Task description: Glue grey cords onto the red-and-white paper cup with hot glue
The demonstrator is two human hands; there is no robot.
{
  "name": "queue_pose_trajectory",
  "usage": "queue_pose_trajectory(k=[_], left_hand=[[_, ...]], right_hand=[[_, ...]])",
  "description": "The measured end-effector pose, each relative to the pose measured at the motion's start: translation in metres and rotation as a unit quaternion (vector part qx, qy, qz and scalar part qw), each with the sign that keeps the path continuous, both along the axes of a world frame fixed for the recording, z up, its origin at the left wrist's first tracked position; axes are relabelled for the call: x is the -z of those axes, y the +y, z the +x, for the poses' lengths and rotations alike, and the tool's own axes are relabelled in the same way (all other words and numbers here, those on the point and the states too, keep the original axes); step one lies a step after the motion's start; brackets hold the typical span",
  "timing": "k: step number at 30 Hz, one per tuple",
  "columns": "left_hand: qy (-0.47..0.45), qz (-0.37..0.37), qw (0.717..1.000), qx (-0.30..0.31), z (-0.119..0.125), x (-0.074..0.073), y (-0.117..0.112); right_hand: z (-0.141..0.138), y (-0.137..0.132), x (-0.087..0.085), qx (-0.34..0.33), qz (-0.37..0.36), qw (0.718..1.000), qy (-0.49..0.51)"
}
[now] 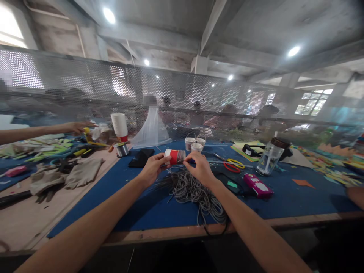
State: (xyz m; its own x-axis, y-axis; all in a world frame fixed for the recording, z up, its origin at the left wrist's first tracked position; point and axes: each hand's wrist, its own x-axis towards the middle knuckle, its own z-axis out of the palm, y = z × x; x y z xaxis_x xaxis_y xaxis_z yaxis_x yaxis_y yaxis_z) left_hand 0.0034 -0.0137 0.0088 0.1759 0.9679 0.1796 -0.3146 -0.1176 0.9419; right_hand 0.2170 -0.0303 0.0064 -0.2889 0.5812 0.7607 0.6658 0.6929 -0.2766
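My left hand point(153, 167) grips a red and white paper cup point(174, 156) lying on its side above the blue table mat point(284, 197). My right hand point(199, 167) pinches at the cup's open end, fingers closed. Just below both hands lies a tangled bundle of grey cord point(196, 191) that trails over the table's front edge. Behind the cup stand three small white cups with wire handles point(195, 143).
Scissors with red and yellow handles point(233, 165), a pink device point(257, 185), a clear jar with a dark lid point(270, 156), a stack of paper cups point(120, 127), a black pouch point(141, 157), grey gloves point(71, 172). Another person's hand point(76, 127) reaches in at left. A mesh screen point(182, 94) backs the table.
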Motion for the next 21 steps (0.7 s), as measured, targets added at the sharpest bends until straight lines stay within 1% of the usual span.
queue_pose_trajectory(k=[2,4,6,8,10,12,15,17,19,21], left_hand=[[0.002,0.003,1.000,-0.007,-0.001,0.000,0.001],[0.005,0.005,1.000,-0.019,-0.002,0.001,0.003],[0.005,0.005,0.999,-0.034,-0.003,0.002,0.005],[0.003,0.006,0.999,-0.043,-0.004,0.003,0.008],[0.004,0.005,0.999,-0.051,-0.005,0.004,0.009],[0.004,0.006,0.999,-0.051,-0.005,0.004,0.008],[0.003,0.008,0.999,-0.047,-0.004,0.003,0.007],[0.002,0.005,0.999,-0.050,-0.004,0.003,0.006],[0.001,0.002,0.999,-0.051,-0.004,0.004,0.006],[0.002,0.003,0.999,-0.048,-0.004,0.005,0.007]], right_hand=[[0.003,0.002,-0.001,-0.007,-0.004,1.000,0.015],[0.009,0.007,-0.002,0.011,-0.011,0.999,0.041],[0.020,0.014,-0.002,0.070,-0.018,0.995,0.073],[0.033,0.023,0.001,0.155,-0.043,0.984,0.073],[0.046,0.030,0.006,0.233,-0.105,0.966,0.034],[0.055,0.035,0.012,0.273,-0.177,0.946,-0.015],[0.060,0.038,0.019,0.307,-0.268,0.909,-0.082],[0.060,0.041,0.021,0.320,-0.317,0.887,-0.101],[0.060,0.043,0.021,0.318,-0.351,0.876,-0.095],[0.059,0.046,0.020,0.307,-0.368,0.874,-0.080]])
